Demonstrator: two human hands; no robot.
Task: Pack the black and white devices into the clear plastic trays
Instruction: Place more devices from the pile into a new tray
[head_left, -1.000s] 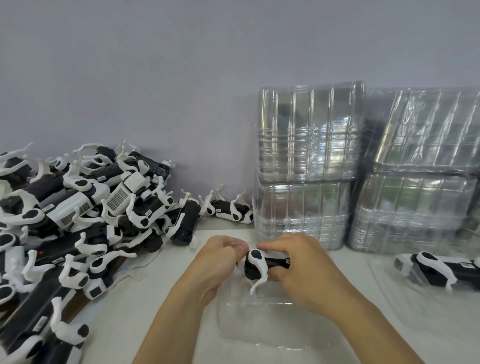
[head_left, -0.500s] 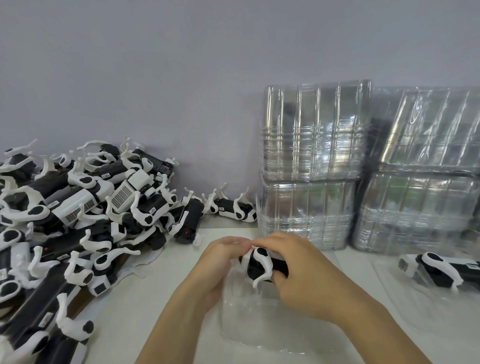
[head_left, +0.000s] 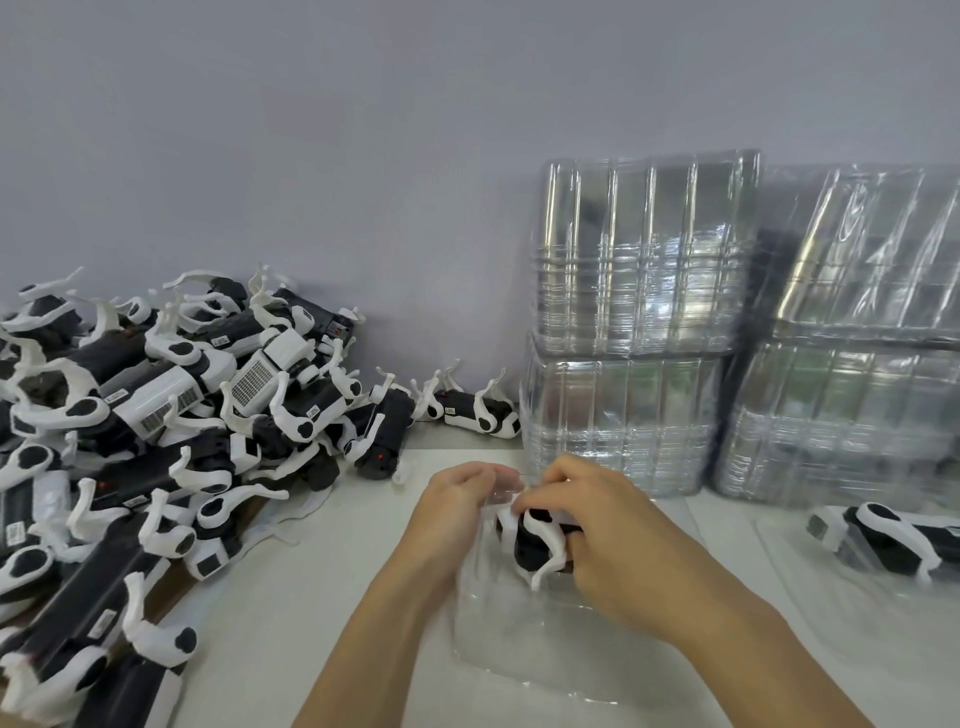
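Observation:
A black and white device (head_left: 535, 545) sits low in a clear plastic tray (head_left: 519, 639) at the table's middle. My right hand (head_left: 613, 540) is closed over the device from the right and hides most of its body. My left hand (head_left: 457, 506) pinches the tray's far left rim, fingers closed on the plastic. A large heap of black and white devices (head_left: 156, 441) fills the left side. Another device (head_left: 893, 540) lies in a second clear tray (head_left: 831, 623) at the right.
Tall stacks of clear trays (head_left: 634, 322) stand against the wall behind my hands, with more stacks (head_left: 857, 338) to their right. One loose device (head_left: 472, 408) lies by the wall between heap and stacks. White table surface (head_left: 291, 597) shows left of the tray.
The device has gone down from above the tray into it, with my right hand still on it. My left hand stays at the tray's rim.

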